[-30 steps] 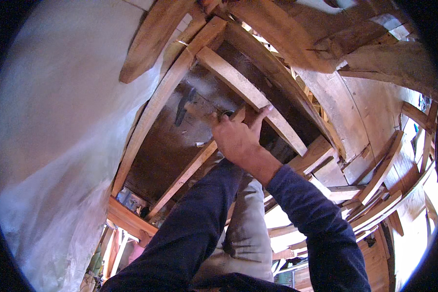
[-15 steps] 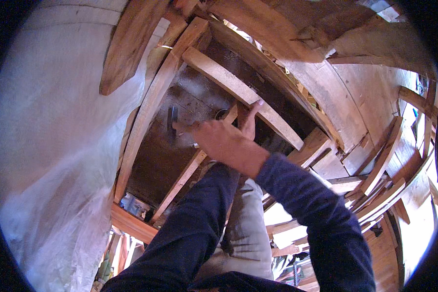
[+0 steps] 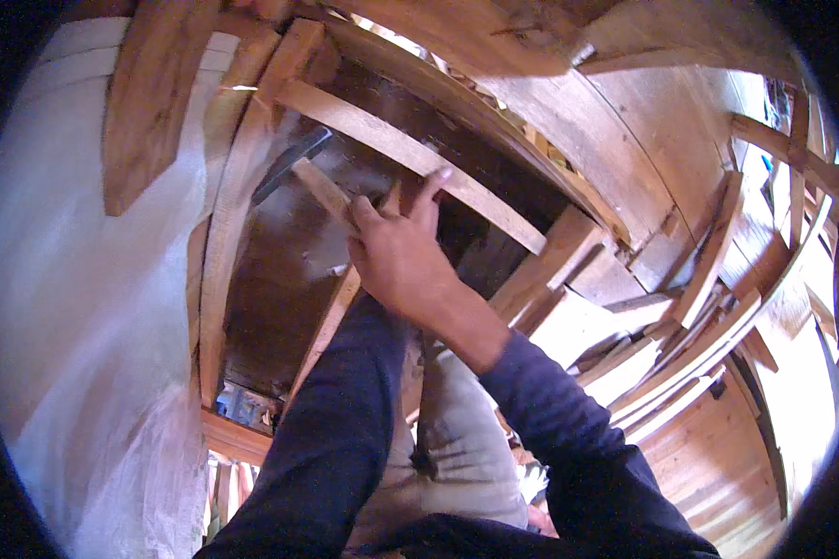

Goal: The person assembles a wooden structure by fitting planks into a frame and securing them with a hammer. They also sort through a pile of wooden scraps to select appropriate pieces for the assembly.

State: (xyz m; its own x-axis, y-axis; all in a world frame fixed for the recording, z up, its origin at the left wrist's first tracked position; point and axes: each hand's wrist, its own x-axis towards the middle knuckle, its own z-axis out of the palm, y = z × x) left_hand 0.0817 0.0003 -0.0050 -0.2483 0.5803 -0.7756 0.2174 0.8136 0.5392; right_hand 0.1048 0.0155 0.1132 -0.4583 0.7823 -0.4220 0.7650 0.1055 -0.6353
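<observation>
My right hand (image 3: 401,265) is closed round the light wooden handle of a hammer (image 3: 323,188). Its dark metal head points away toward the far left, above the dark board (image 3: 280,270). Behind my right hand, most of my left hand (image 3: 429,197) is hidden. One outstretched digit of it shows against a pale wooden crosspiece (image 3: 382,133). Beside that digit the end of a slanted wooden batten (image 3: 392,199) sticks out, and its lower length (image 3: 326,326) runs down past my left sleeve. Whether my left hand grips the batten cannot be seen.
A whitish sheet (image 3: 84,307) hangs along the left, beside a long upright timber (image 3: 219,252). A thick timber (image 3: 158,102) juts down at the upper left. Planks (image 3: 615,140) and stacked wood strips (image 3: 690,354) fill the right. My trouser leg (image 3: 466,401) is below.
My right hand has moved the hammer farther off, toward the crosspiece, and its handle now shows plainly. The whole view has shifted, so the timbers sit farther left. The left digit stays by the crosspiece.
</observation>
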